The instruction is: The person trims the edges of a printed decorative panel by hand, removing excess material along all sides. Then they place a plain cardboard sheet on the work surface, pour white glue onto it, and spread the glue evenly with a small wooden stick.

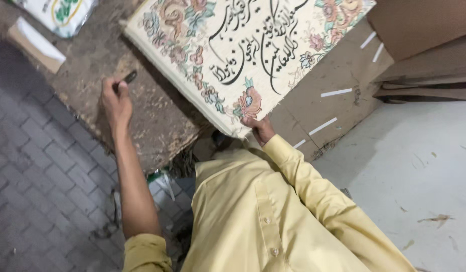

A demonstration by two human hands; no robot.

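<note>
A cream fabric panel with a floral border and dark flowing script lies tilted across a worn brown worktop. My right hand grips the panel's near corner from below, with the fingers tucked under the edge. Left of the panel, my left hand rests on the worktop, closed around a small dark tool whose tip points toward the panel's left edge. Both of my arms come out of yellow shirt sleeves, the left one rolled up.
Flat brown cardboard with white tape strips lies under the panel's right side. More cardboard sheets are stacked at the upper right. A white printed bag sits at the top left. Grey brick paving is on the left, pale floor on the right.
</note>
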